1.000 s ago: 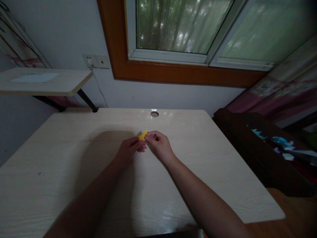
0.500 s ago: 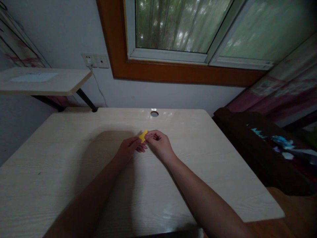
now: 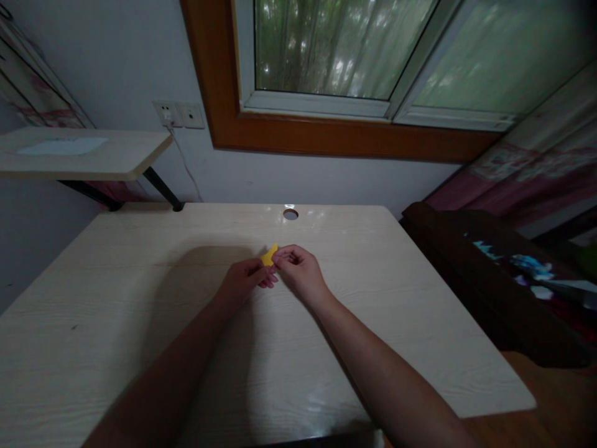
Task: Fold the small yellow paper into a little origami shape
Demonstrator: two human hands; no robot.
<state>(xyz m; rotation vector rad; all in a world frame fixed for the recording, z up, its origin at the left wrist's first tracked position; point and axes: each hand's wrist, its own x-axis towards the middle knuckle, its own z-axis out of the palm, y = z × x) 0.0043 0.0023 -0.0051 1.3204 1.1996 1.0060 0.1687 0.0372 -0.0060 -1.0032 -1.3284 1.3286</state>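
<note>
A small yellow piece, folded-paper-like with pointed corners, is held up between my two hands over the desk. My left hand pinches its lower left side, the thumb lying across the front and the other fingertips showing below. From the right, my right hand grips its right edge between thumb and index finger, with the remaining fingers curled. The fingers cover part of the yellow piece, so its full shape is hidden.
The pale wood-grain desk has a round cable hole near its back edge. A raised shelf with a paper sheet stands at the left. Behind are a wall socket and a window; a dark bench is at right.
My left thumb has shifted slightly over the yellow piece, and its lower point is now covered. The right hand has hardly moved.
</note>
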